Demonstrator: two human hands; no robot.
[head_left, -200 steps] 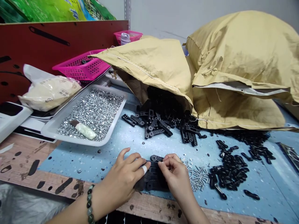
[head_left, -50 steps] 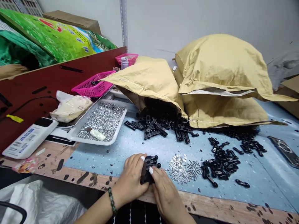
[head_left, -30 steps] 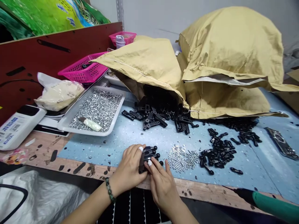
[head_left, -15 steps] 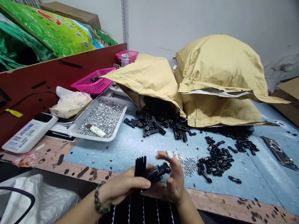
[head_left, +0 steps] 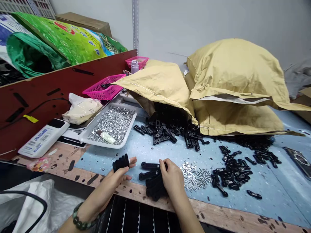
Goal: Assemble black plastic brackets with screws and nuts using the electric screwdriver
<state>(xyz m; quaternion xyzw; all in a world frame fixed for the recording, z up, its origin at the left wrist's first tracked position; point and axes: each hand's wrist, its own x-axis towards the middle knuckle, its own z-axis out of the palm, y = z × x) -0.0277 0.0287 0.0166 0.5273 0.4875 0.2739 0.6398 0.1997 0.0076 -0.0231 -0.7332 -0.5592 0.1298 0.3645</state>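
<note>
My left hand point(head_left: 116, 177) grips a stack of flat black plastic parts point(head_left: 120, 161) and holds it upright just over the near edge of the blue mat point(head_left: 114, 158). My right hand point(head_left: 171, 178) lies curled over a loose group of the same black parts point(head_left: 152, 178) on the mat, fingers closed on them. A small pile of silver screws and nuts point(head_left: 194, 176) lies just right of that hand. A heap of small black clips point(head_left: 233, 173) sits farther right.
A white tray of silver nuts point(head_left: 110, 124) stands at the left, with pink baskets point(head_left: 103, 89) behind. Two tan sacks point(head_left: 218, 90) spill black parts point(head_left: 170, 131) onto the mat. A white device point(head_left: 43, 139) and a red board point(head_left: 48, 94) are at the left.
My hands have split the bundle. The left hand has carried a stack off to the left, and the right hand has come down on the remaining parts on the mat.
</note>
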